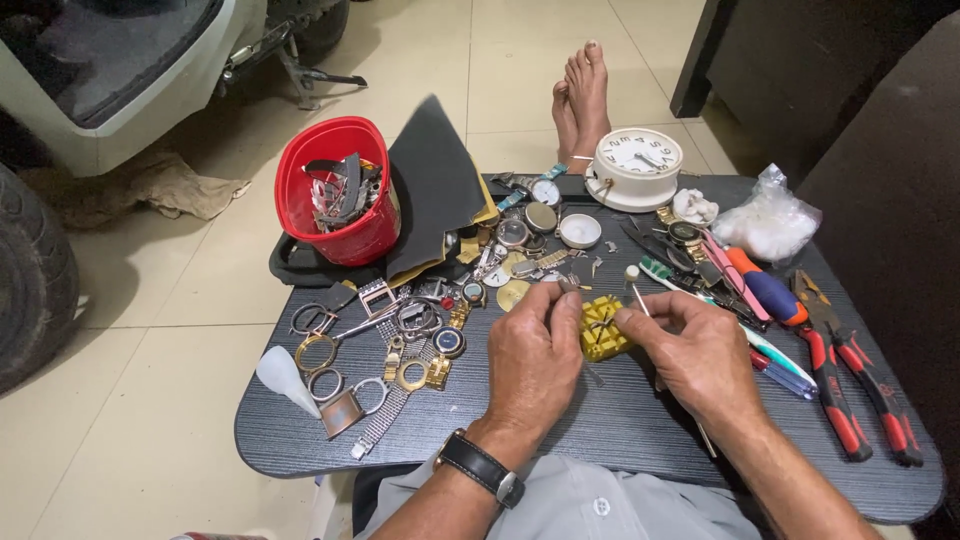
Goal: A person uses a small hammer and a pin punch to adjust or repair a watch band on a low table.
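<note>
A small yellow plastic block lies on the dark lap table, between my two hands. My left hand, with a black-strapped wristwatch on its wrist, pinches a small metal part at the block's left edge. My right hand grips a thin pin tool with a pale knob on top, its tip pointing down at the block. What lies under my fingers is hidden.
Several watch cases, bands and rings litter the left side. A red bucket of parts and dark sheets stand behind. A white alarm clock, a plastic bag, screwdrivers and red-handled pliers lie at the right. Bare feet rest beyond the table.
</note>
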